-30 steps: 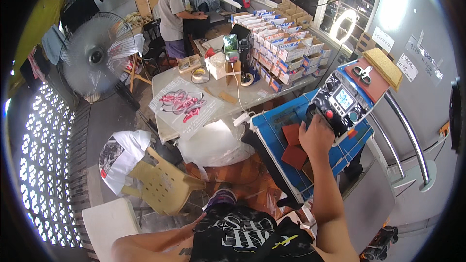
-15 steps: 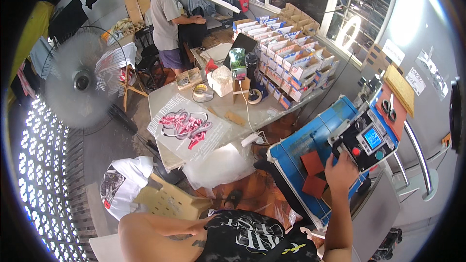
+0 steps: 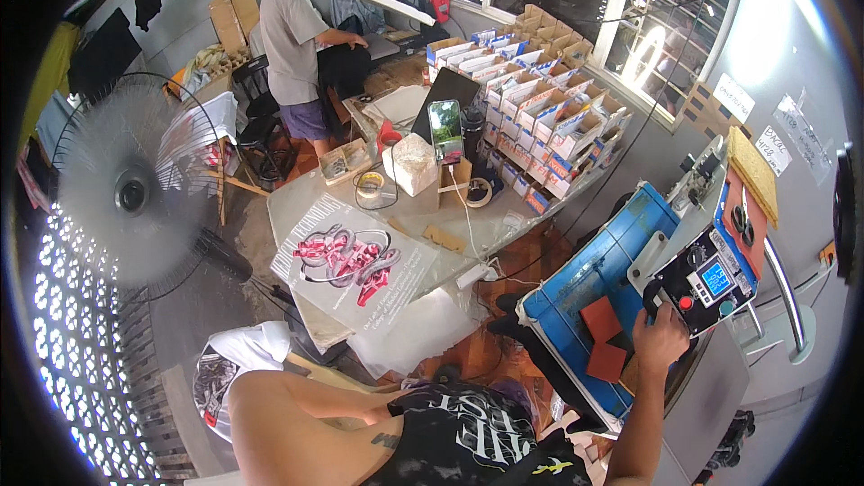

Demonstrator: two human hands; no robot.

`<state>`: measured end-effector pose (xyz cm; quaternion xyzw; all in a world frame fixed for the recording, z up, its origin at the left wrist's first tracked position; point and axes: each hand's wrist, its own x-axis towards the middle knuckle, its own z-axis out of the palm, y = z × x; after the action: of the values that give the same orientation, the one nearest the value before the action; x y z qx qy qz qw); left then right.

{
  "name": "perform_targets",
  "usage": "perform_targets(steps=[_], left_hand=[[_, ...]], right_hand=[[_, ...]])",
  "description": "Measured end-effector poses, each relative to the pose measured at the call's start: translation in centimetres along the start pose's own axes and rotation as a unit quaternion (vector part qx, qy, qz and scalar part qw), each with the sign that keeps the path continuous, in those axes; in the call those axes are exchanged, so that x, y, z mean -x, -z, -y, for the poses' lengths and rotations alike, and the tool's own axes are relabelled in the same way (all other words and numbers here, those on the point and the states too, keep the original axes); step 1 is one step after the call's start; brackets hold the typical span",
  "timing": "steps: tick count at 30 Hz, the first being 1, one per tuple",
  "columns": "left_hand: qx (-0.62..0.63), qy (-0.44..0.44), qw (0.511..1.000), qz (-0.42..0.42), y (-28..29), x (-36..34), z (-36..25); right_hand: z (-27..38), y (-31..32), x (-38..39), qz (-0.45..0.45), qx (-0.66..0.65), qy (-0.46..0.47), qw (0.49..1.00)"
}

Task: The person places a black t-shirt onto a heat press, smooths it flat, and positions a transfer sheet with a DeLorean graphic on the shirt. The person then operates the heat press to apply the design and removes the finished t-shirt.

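My right hand point(image 3: 661, 340) is closed around the black handle point(image 3: 653, 295) at the front of a heat press point(image 3: 706, 281). The press has a control box with a lit blue display, a red button and a green one. Scissors point(image 3: 742, 223) lie on its top, on a reddish sheet beside a yellow pad. Below and left of the hand, two reddish-brown square pads point(image 3: 605, 363) rest in a blue crate point(image 3: 569, 301). My left hand point(image 3: 382, 409) is down at my waist against the black printed shirt point(image 3: 459, 432), its fingers hidden.
A table point(image 3: 310, 189) ahead carries a transfer print point(image 3: 355, 256), a tape roll point(image 3: 369, 184), a propped phone point(image 3: 445, 130) and cardboard bins point(image 3: 540, 103). A running fan point(image 3: 132, 198) stands left, near a chair with white cloth point(image 3: 247, 355). A person point(image 3: 292, 45) works at the back.
My view has shifted, and the press and crate now sit farther right. My right hand stays on the handle; my left stays at my waist. The fan blades keep spinning.
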<state>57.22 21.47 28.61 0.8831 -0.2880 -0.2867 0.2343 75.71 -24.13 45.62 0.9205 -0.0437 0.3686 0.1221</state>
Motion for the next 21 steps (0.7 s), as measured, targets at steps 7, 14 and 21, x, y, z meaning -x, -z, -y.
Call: perform_targets(steps=[7,14,21], left_hand=[[0.013,-0.003,1.000,-0.001,0.8,0.2,0.9],[0.018,-0.007,1.000,0.011,0.7,0.4,2.0],[0.031,-0.020,0.999,0.025,-0.2,0.2,1.9]], right_hand=[[-0.6,-0.6,0.2,-0.050,-0.029,0.036,0.998],[-0.4,-0.4,0.3,-0.032,-0.023,0.017,0.999],[-0.4,-0.5,0.3,-0.036,-0.020,0.016,0.999]])
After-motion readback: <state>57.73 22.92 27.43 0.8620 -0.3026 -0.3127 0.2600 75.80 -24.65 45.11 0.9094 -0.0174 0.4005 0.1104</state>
